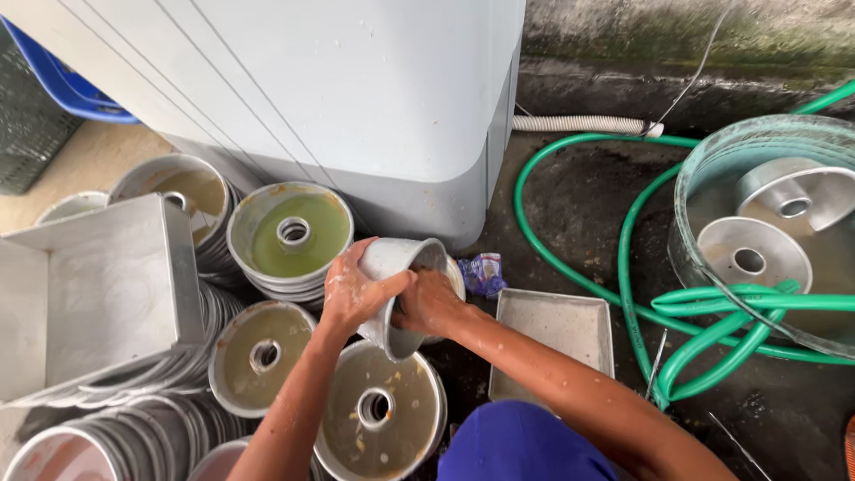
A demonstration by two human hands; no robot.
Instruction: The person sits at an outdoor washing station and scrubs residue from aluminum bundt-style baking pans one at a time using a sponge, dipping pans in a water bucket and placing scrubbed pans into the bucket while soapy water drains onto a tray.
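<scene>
A small blue and white crumpled packet (483,273) is lying on the dark wet floor (579,196), just right of the metal ring mould (403,294) that both hands are holding tilted. The left hand (354,292) is grasping its outer wall; the right hand (429,303) is gripping its other side. Behind the mould a grey-white machine (356,89) is standing. Left of the mould, dirty moulds (287,236) are piling up; right of it, a green hose (641,294) is lying coiled.

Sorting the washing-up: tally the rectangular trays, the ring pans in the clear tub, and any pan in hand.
Rectangular trays: 2
Ring pans in clear tub: 2
Ring pan gripped by left hand: 1
Total: 5
</scene>
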